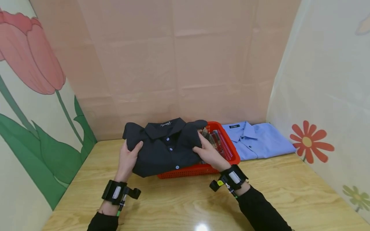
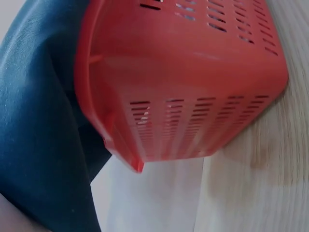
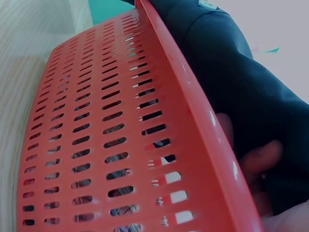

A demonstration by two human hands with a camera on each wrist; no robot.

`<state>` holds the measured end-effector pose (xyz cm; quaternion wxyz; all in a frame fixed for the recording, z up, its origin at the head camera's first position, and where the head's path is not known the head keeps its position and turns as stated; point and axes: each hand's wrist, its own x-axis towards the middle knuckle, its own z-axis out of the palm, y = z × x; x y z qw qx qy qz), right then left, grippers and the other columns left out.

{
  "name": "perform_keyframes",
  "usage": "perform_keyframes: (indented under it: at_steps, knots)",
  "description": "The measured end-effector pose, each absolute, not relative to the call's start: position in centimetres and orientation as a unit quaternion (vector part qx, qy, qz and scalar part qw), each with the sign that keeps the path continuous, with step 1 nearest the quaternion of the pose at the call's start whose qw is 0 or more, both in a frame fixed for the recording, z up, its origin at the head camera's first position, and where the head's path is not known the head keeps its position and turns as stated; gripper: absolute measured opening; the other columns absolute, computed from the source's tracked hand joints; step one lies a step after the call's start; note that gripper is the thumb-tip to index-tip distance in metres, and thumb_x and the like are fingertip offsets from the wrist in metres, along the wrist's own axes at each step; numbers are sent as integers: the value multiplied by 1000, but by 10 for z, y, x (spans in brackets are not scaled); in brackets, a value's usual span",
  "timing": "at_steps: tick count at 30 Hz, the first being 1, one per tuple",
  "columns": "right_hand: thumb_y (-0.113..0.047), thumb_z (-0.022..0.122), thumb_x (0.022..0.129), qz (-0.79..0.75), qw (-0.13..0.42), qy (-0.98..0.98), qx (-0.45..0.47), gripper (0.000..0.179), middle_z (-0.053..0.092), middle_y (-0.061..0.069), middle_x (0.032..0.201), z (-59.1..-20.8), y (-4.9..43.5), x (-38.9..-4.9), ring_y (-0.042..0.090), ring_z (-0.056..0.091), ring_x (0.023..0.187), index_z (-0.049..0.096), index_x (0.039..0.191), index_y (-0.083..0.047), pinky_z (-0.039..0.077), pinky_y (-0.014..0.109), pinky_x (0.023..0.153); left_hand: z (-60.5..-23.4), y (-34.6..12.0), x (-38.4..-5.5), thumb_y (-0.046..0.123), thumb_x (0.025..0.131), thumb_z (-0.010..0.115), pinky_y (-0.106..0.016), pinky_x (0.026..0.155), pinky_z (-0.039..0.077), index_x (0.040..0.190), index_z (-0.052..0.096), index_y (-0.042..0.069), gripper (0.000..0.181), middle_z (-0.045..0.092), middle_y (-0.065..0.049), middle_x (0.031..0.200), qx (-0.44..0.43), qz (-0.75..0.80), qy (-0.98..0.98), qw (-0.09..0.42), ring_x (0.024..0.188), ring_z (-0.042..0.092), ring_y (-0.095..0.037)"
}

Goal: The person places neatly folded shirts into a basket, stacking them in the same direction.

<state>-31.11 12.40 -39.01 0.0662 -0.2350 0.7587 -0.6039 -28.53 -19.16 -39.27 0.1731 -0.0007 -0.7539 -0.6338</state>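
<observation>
Both hands hold a folded dark navy shirt (image 1: 164,150) by its two sides, above a red plastic basket (image 1: 230,146). The left hand (image 1: 127,160) grips the left side with the thumb on top. On the right side, the right hand (image 1: 209,152) pinches the cloth, thumb above and fingers beneath. The shirt's collar faces away and its light buttons show. A plaid shirt (image 1: 215,141) lies in the basket, partly hidden by the navy one. In the right wrist view, the basket's slotted wall (image 3: 111,121) stands next to the right fingers (image 3: 260,157).
A folded light blue shirt (image 1: 254,141) lies on the wooden table (image 1: 173,205) to the right of the basket. A pinkish cloth (image 1: 173,64) hangs behind the table. Flower-printed panels (image 1: 332,80) stand at both sides.
</observation>
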Motion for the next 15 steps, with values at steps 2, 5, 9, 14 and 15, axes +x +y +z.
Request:
perform_keyframes:
  at_steps: [2,5,9,14,15]
  knots:
    - [-7,47,99,-608,69,755,-235,73,22,-3,162,-390,127,-311,23,34,141,12,158,-29,32,50,115,-391,-189,-286,36,93,68,-43,105,40,136,51,10,53,54,-10,135,0,-638,-752,166,118,54,-27]
    - [-7,47,100,-616,75,749,-232,71,28,-1,160,-388,130,-310,25,47,131,13,158,-30,40,47,110,-390,-185,-286,36,93,68,-44,106,40,137,49,11,54,53,-10,136,-2,-646,-747,157,119,53,-27]
    - [-9,46,101,-617,72,753,-216,66,40,3,153,-385,135,-311,24,60,114,19,157,-29,49,42,101,-389,-179,-288,33,94,66,-43,108,38,140,46,12,54,52,-9,138,-15,-662,-735,145,121,51,-26]
    - [-13,46,102,-609,68,763,-207,52,58,12,135,-385,143,-314,22,68,94,35,152,-21,55,36,90,-387,-169,-294,28,96,64,-43,109,37,141,44,13,51,50,-9,140,-26,-670,-729,138,124,50,-25]
    - [-14,46,102,-606,67,765,-206,49,60,13,132,-385,145,-315,22,68,91,38,149,-19,56,35,88,-387,-167,-296,27,96,64,-44,109,37,141,45,13,50,50,-9,140,-29,-669,-729,140,124,50,-25]
